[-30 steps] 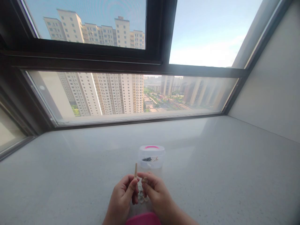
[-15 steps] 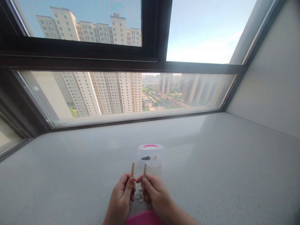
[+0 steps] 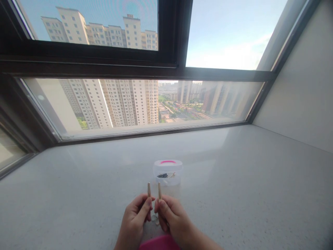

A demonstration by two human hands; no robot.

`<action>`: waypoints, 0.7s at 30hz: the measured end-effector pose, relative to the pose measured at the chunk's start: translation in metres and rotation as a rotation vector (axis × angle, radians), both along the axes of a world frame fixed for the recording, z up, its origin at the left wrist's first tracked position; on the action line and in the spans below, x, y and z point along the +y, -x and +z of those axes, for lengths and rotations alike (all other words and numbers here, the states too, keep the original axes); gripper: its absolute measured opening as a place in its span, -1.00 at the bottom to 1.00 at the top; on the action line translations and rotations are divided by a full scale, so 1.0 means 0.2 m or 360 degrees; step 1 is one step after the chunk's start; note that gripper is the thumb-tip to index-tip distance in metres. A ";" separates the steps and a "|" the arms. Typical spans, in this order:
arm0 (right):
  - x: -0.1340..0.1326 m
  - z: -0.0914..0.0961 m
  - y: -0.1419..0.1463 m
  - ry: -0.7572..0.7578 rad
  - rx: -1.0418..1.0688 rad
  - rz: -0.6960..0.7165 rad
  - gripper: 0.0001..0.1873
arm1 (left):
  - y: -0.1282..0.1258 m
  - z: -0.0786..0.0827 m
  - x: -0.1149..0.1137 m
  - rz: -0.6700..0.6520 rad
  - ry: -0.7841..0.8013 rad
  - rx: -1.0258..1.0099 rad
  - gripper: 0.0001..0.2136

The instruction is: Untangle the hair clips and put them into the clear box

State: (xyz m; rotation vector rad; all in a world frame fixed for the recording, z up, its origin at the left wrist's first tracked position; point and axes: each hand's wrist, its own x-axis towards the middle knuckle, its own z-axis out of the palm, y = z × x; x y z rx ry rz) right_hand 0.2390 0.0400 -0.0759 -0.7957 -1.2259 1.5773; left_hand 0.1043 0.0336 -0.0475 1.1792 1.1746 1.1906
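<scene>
Upright between the thumb and fingers of my left hand [image 3: 136,215] is a slim tan clip [image 3: 149,189], tapering toward its top. A similar tan clip [image 3: 159,190] stands in the pinch of my right hand [image 3: 174,213]. The two clips are side by side, close but apart, and their lower ends are hidden by my fingers. Below and between my hands, several small pale round pieces [image 3: 155,218] lie on the white surface, partly covered. A pink object [image 3: 160,242] shows under my wrists; its kind is unclear.
Beyond my hands stands a translucent box [image 3: 168,170] with a pink handle, dark and light slender items inside. The white speckled surface [image 3: 234,180] stretches to a dark-framed window [image 3: 166,73], with tall buildings outside. A pale wall [image 3: 301,83] rises at right.
My hands have drawn slightly closer together, bringing the two clips nearer each other and a little lower. More of the pale round pieces is now covered.
</scene>
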 end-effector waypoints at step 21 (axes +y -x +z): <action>-0.01 0.02 -0.02 -0.0346 -0.0318 0.0031 -0.36 | 0.01 0.01 0.01 -0.0197 -0.0124 -0.0002 -0.72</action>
